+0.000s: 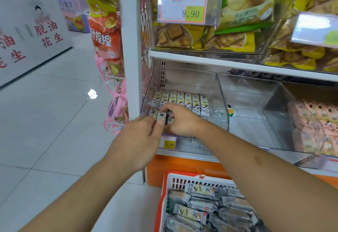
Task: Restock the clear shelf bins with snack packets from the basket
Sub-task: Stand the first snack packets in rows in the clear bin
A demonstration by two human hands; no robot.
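Note:
A clear shelf bin [222,103] on the lower shelf holds a back row of small pale snack packets [182,98] standing side by side. A front row is forming at the bin's left. My left hand [139,140] pinches a packet [161,117] of that front row with thumb and fingers. My right hand [180,118] reaches into the bin beside it, fingers curled on the neighbouring packets. An orange and white basket [165,191] on the floor at the bottom holds several grey-green packets [203,208].
A second clear bin [256,102] to the right holds one small packet; further right, pink packets [314,122] fill another. The upper shelf carries yellow and green biscuit bags with a 9.90 price tag [182,8]. Hanging snack bags [104,30] sit left of the white upright.

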